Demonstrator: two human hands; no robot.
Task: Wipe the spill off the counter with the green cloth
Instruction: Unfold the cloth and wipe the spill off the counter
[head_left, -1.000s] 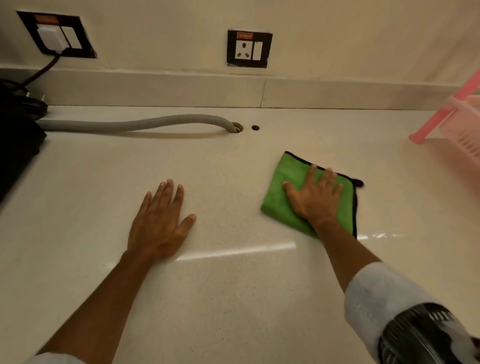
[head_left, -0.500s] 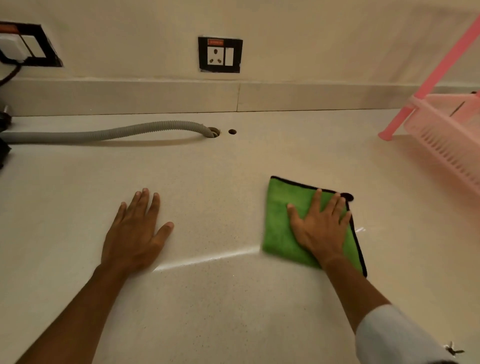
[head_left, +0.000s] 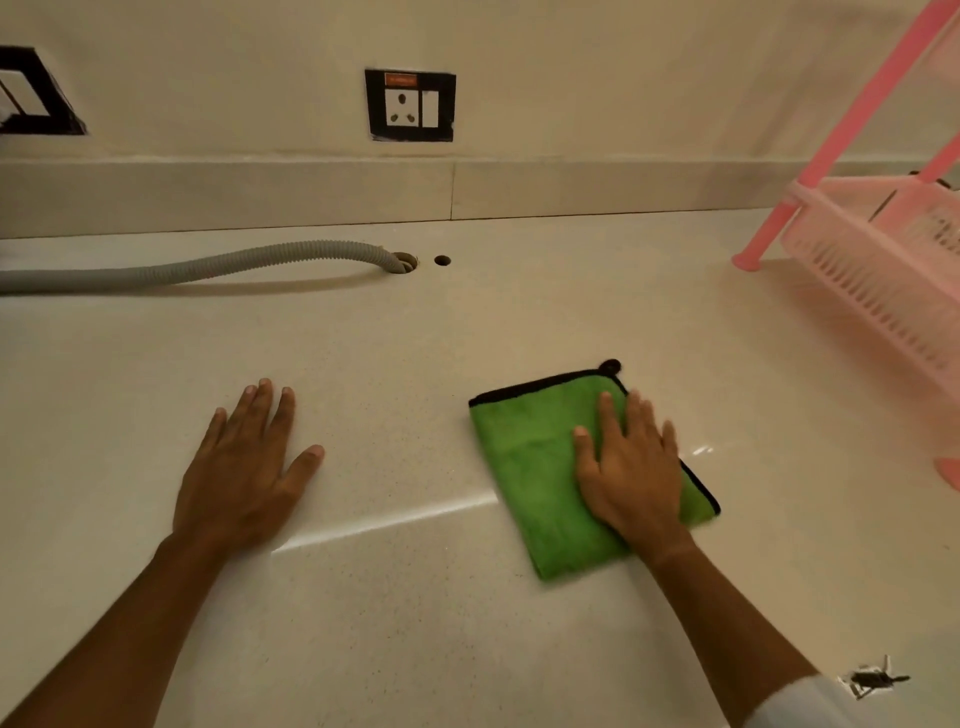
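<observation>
Right now the right hand lies flat on the green cloth, palm down, its fingers stretched out and slightly spread, pressing on the cloth rather than gripping it. That cloth is folded into a rough rectangle with a black trim, and a small black loop sticks out at its far corner. It rests on the pale speckled counter, right of centre, with the hand covering its right half and the wrist crossing its near edge. A thin shiny streak runs across the counter from the cloth's left edge toward the left hand, and a small glint shows just to the right of the cloth.

The left hand is also flat on the counter, well apart from the cloth, fingers straight and thumb angled out, holding nothing.

Farther back, a grey ribbed hose lies along the counter and drops into a round hole, with a smaller hole just beside it. On the wall above sits a black-framed socket. A pink plastic rack stands at the right edge of the counter. A white sleeve shows on the right arm at the bottom corner.
</observation>
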